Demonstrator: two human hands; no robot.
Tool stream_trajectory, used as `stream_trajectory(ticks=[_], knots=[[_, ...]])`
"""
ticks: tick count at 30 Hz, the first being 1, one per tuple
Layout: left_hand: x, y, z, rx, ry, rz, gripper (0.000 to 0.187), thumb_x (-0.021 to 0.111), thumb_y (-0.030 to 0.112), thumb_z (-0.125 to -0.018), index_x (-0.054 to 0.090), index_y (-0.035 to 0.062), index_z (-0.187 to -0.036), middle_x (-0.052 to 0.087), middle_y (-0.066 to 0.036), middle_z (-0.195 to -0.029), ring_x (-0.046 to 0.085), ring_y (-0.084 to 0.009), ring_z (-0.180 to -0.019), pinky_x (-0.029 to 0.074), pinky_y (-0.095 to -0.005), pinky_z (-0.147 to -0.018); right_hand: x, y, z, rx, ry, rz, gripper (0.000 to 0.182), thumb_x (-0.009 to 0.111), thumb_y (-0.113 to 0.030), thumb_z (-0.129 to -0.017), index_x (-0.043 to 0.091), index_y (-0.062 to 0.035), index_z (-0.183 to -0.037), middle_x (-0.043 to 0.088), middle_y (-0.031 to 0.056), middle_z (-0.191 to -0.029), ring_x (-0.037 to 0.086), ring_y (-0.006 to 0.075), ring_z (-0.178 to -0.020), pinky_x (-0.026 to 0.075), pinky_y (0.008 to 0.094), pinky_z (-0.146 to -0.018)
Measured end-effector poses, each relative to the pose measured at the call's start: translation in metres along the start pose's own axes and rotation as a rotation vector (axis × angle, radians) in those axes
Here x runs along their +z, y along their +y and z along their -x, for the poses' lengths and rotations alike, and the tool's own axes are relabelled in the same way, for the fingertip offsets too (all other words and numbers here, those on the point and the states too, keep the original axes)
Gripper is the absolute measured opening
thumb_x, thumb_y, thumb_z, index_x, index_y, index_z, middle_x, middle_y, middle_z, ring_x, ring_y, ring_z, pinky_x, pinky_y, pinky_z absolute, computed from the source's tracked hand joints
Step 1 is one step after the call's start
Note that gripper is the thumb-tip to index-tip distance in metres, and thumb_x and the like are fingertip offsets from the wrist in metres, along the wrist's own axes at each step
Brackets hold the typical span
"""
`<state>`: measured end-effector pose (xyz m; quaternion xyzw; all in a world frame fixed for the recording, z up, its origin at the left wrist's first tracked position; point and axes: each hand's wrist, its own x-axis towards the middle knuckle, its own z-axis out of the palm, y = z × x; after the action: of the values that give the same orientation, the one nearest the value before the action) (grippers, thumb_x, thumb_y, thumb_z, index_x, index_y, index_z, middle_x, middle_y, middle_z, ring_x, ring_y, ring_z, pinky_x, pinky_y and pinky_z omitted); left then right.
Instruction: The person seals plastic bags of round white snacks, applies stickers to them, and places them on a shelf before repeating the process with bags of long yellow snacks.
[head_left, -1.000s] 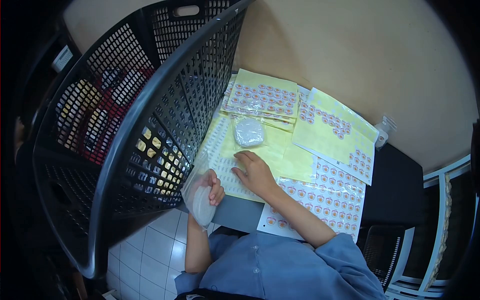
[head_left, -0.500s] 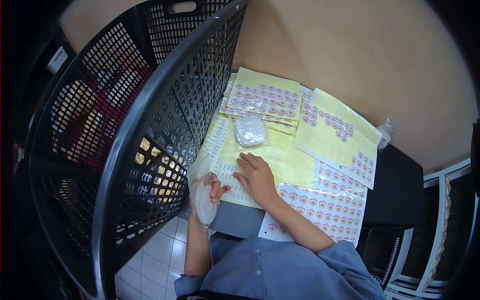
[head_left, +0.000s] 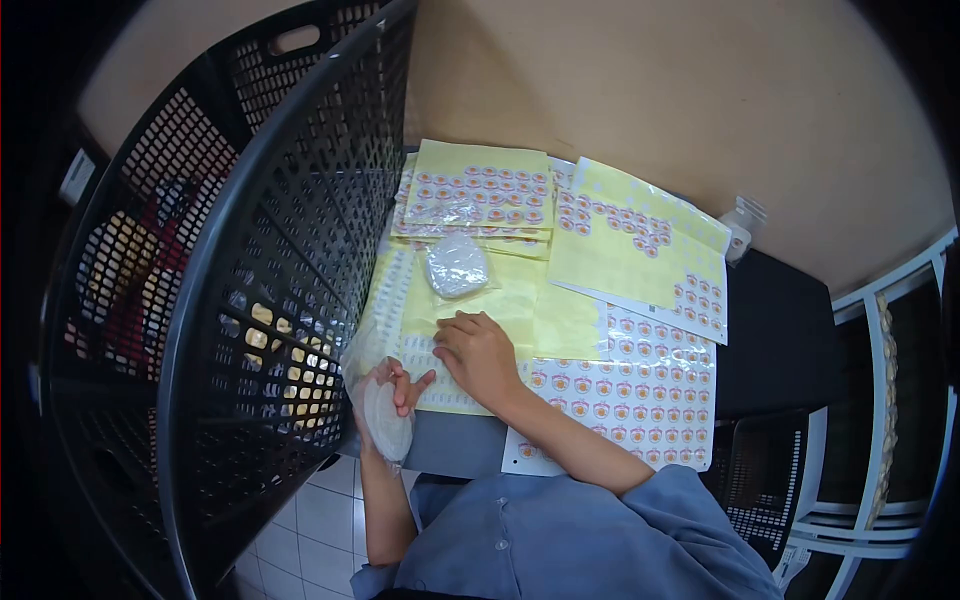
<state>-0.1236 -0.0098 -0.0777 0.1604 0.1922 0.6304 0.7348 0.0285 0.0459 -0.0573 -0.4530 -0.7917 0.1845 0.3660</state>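
Observation:
My left hand (head_left: 396,388) is closed on a clear plastic bag (head_left: 386,420) with a round whitish item inside, at the table's front left edge. Over the sticker sheets, my right hand (head_left: 478,352) rests with its fingers somewhat bent and the thumb apart, holding nothing that I can make out. Just beyond its fingertips lies a second clear packet (head_left: 457,266) with a rounded white item. Beneath are yellow backing sheets (head_left: 570,325) and a sheet of small pale labels (head_left: 440,385). A stack of yellow sheets with round orange and pink stickers (head_left: 480,195) lies farther back.
A large black perforated basket (head_left: 290,200) stands close on the left, with yellow and red things behind its mesh. Partly used sticker sheets (head_left: 610,270) and a white one (head_left: 625,400) spread to the right. A black surface (head_left: 780,340) and a wall bound the area.
The view has shifted, so the table's things appear farther left. The right hand's fingers are more bent. The left hand still holds the bag, and the second packet lies in the same place on the sheets.

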Motion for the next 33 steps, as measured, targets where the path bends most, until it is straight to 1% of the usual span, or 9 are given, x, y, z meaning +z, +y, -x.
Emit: stream_trajectory(ticks=[4, 6, 10, 15, 19, 20, 23, 30, 33], knots=[[0.007, -0.001, 0.001, 0.021, 0.067, 0.014, 0.031, 0.027, 0.029, -0.088, 0.041, 0.0015, -0.087, 0.034, -0.002, -0.051, 0.033, -0.0122, -0.039, 0.029, -0.0423, -0.092, -0.005, -0.003, -0.003, 0.059, 0.009, -0.048, 0.012, 0.061, -0.007, -0.063, 0.058, -0.0046, -0.074, 0.059, 0.0071, -0.086, 0.054, 0.0241, -0.081, 0.039, 0.0362, -0.083], [0.012, -0.001, 0.002, 0.025, 0.062, -0.004, 0.031, 0.028, 0.03, -0.088, 0.041, 0.0015, -0.087, 0.034, -0.002, -0.052, 0.033, -0.0121, -0.039, 0.03, -0.0425, -0.092, -0.015, -0.006, -0.006, 0.233, -0.074, -0.281, 0.009, 0.06, -0.007, -0.067, 0.056, -0.0039, -0.075, 0.059, 0.0076, -0.084, 0.055, 0.0247, -0.082, 0.031, 0.0437, -0.092], [0.013, -0.002, 0.006, 0.065, -0.019, -0.049, 0.035, 0.036, 0.035, -0.083, 0.041, 0.0017, -0.093, 0.037, -0.003, -0.058, 0.037, -0.0127, -0.046, 0.032, -0.0424, -0.09, -0.043, -0.007, -0.003, 0.242, 0.078, -0.391, 0.008, 0.059, -0.008, -0.071, 0.055, -0.0037, -0.076, 0.059, 0.0074, -0.081, 0.056, 0.0245, -0.086, 0.022, 0.0492, -0.096], [0.032, -0.002, 0.012, 0.083, -0.146, -0.118, 0.043, 0.04, 0.038, -0.077, 0.037, 0.0024, -0.101, 0.04, -0.005, -0.069, 0.044, -0.0157, -0.061, 0.04, -0.0403, -0.081, -0.101, 0.004, 0.02, 0.282, 0.322, -0.43, 0.006, 0.056, 0.0, -0.074, 0.052, 0.0004, -0.078, 0.057, 0.0072, -0.079, 0.054, 0.0147, -0.084, 0.038, 0.0251, -0.08], [0.072, -0.011, 0.003, 0.047, 0.032, -0.466, 0.038, 0.047, 0.026, -0.077, 0.035, 0.0057, -0.107, 0.045, -0.004, -0.086, 0.048, -0.0163, -0.078, 0.041, -0.0368, -0.078, -0.126, 0.015, 0.042, 0.329, 0.539, -0.501, 0.005, 0.054, -0.001, -0.074, 0.052, 0.001, -0.077, 0.055, 0.0062, -0.075, 0.052, 0.0122, -0.075, 0.039, 0.0248, -0.075], [0.072, -0.018, -0.004, 0.068, 0.014, -0.422, 0.03, 0.046, 0.004, -0.076, 0.036, 0.0045, -0.103, 0.048, -0.008, -0.098, 0.048, -0.0171, -0.093, 0.041, -0.0289, -0.078, -0.133, 0.013, 0.046, 0.34, 0.591, -0.534, 0.003, 0.053, -0.001, -0.074, 0.051, 0.0007, -0.077, 0.055, 0.0062, -0.076, 0.051, 0.0121, -0.075, 0.039, 0.0244, -0.074], [0.094, -0.037, -0.02, 0.127, -0.136, -0.835, 0.03, 0.047, -0.001, -0.075, 0.036, 0.004, -0.102, 0.048, -0.011, -0.101, 0.046, -0.0171, -0.095, 0.037, -0.0285, -0.082, -0.149, 0.011, 0.057, 0.354, 0.672, -0.577, 0.003, 0.05, 0.0, -0.077, 0.052, -0.0001, -0.079, 0.053, 0.0058, -0.078, 0.049, 0.0113, -0.077, 0.038, 0.0234, -0.073], [0.149, -0.075, -0.03, 0.209, -0.526, -1.037, 0.054, 0.048, -0.001, -0.073, 0.028, 0.0032, -0.122, 0.044, -0.015, -0.116, 0.043, -0.0164, -0.091, 0.034, -0.0301, -0.082, -0.181, -0.024, 0.052, 0.269, 0.567, -0.441, 0.039, 0.057, 0.0, -0.072, 0.046, -0.0015, -0.11, 0.055, 0.0035, -0.071, 0.05, 0.0093, -0.065, 0.04, 0.0217, -0.063], [0.16, -0.081, -0.022, 0.2, -0.51, -1.031, 0.055, 0.048, -0.001, -0.072, 0.027, 0.002, -0.123, 0.046, -0.014, -0.115, 0.043, -0.0161, -0.088, 0.037, -0.0288, -0.078, -0.176, -0.025, 0.049, 0.264, 0.509, -0.446, 0.046, 0.058, -0.001, -0.071, 0.041, -0.0008, -0.114, 0.056, 0.0038, -0.069, 0.05, 0.0091, -0.064, 0.04, 0.0218, -0.062]])
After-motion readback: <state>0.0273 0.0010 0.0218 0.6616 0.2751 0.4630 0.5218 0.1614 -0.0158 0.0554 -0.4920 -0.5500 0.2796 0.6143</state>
